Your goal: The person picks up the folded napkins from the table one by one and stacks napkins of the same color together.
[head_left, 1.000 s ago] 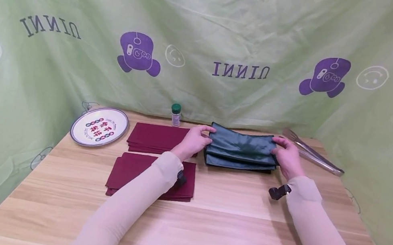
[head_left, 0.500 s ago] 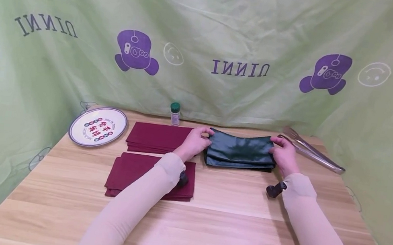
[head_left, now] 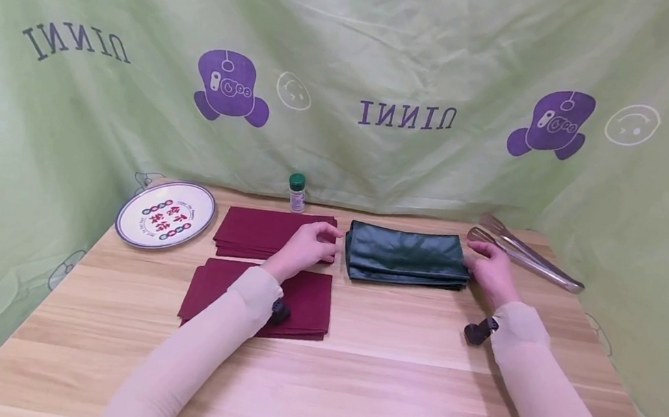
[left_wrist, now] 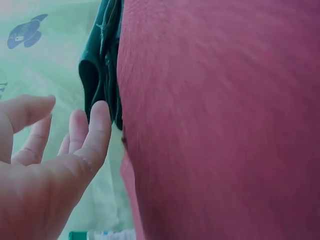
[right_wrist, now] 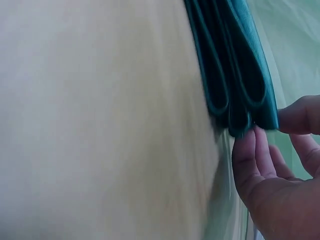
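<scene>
A folded green satiny cloth (head_left: 405, 254) lies at the back right of the wooden table, its layers stacked. My left hand (head_left: 305, 246) hovers off its left end, fingers spread and loosely bent. The left wrist view shows green folds (left_wrist: 97, 75) just beyond the fingertips, with nothing held. At the cloth's other end is my right hand (head_left: 491, 271). In the right wrist view its parted fingertips (right_wrist: 245, 145) touch or nearly touch the end of the looped folds (right_wrist: 235, 70). Two folded maroon cloths (head_left: 245, 229) (head_left: 304, 308) lie on the left, partly beneath the left arm.
A round plate with red lettering (head_left: 141, 217) stands at the back left. Behind the maroon cloths is a small green-capped bottle (head_left: 297, 194). Metal tongs (head_left: 536, 259) lie right of the right hand. A green curtain (head_left: 340, 161) closes off the back and sides.
The upper layer of the green cloth has settled flat. My left hand has let go of its corner and moved left and nearer. The right fingertips have slid off the far right corner.
</scene>
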`<state>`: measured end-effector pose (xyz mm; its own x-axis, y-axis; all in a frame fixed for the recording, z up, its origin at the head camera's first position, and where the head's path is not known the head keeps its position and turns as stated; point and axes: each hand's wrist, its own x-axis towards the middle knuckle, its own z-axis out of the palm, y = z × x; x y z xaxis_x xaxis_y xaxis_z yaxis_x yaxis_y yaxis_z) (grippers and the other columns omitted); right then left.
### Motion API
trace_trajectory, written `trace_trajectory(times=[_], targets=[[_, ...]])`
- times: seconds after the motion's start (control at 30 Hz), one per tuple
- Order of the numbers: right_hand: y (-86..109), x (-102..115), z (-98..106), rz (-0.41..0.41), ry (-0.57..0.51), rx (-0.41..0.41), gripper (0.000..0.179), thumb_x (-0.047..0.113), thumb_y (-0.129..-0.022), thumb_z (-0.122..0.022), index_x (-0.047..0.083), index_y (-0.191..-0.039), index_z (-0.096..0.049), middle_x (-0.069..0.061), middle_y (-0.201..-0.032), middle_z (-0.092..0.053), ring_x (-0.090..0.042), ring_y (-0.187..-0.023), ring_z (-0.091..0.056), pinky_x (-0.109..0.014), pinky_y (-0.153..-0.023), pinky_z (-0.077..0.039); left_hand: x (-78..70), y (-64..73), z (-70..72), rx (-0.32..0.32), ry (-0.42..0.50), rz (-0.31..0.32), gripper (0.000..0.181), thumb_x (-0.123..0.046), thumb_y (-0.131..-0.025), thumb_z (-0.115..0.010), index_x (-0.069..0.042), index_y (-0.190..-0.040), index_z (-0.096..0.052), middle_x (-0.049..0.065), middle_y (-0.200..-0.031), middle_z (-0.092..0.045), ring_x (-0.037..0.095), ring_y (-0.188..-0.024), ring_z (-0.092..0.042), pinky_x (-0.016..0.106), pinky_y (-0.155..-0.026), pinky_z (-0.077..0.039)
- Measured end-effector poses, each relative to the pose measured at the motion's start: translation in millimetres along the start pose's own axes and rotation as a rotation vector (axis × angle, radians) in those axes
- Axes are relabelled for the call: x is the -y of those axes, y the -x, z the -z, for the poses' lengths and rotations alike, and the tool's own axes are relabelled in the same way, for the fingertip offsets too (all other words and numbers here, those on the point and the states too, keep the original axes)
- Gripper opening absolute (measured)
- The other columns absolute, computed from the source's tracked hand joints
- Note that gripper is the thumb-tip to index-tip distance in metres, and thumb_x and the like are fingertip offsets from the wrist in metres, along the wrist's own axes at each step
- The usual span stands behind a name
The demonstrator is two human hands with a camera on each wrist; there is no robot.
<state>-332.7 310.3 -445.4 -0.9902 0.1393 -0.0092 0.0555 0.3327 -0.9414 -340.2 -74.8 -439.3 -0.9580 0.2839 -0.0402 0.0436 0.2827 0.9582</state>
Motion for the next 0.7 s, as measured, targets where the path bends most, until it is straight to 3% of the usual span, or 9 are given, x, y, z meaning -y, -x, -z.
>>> trace_trajectory(times=[0.13,0.4,0.57,0.7], targets=[[9.3,-2.3,8.7,-0.022,-0.009,0.033,0.053,-0.006,-0.086,-0.056,-0.01,-0.137,-0.043,-0.023,-0.124,-0.045,-0.009,-0.066,-0.055,-0.022,-0.063,-0.049,-2.0,19.8,16.2,0.03,-0.022,-0.013,0.03,-0.008,-0.092,-0.067,0.0,-0.12,-0.061,0.017,-0.114,-0.065,0.035,-0.091,-0.069,0.035,-0.08,-0.056],[46.6,9.4,15.6,0.075,0.165,0.05,0.048,-0.001,-0.087,-0.057,-0.01,-0.133,-0.047,-0.029,-0.13,-0.048,-0.02,-0.086,-0.058,-0.026,-0.072,-0.053,-7.8,60.2,48.4,0.064,-0.117,-0.058,0.037,-0.018,-0.093,-0.068,-0.001,-0.126,-0.059,0.011,-0.112,-0.066,0.025,-0.088,-0.07,0.038,-0.085,-0.054],[70.9,19.8,-2.7,0.116,0.242,0.121,0.04,0.004,-0.089,-0.062,-0.005,-0.127,-0.055,-0.025,-0.113,-0.058,-0.023,-0.085,-0.058,-0.029,-0.07,-0.052,-7.1,87.8,66.8,0.081,-0.131,-0.083,0.037,-0.02,-0.093,-0.068,-0.004,-0.126,-0.059,0.011,-0.112,-0.066,0.031,-0.094,-0.068,0.038,-0.086,-0.054],[83.3,26.5,-33.5,0.181,0.278,0.175,0.033,0.003,-0.088,-0.063,-0.002,-0.121,-0.061,-0.019,-0.103,-0.063,-0.021,-0.084,-0.056,-0.028,-0.07,-0.049,4.6,111.8,84.5,0.077,-0.097,-0.092,0.038,-0.018,-0.095,-0.067,0.002,-0.126,-0.057,0.019,-0.118,-0.063,0.038,-0.101,-0.065,0.035,-0.081,-0.056]])
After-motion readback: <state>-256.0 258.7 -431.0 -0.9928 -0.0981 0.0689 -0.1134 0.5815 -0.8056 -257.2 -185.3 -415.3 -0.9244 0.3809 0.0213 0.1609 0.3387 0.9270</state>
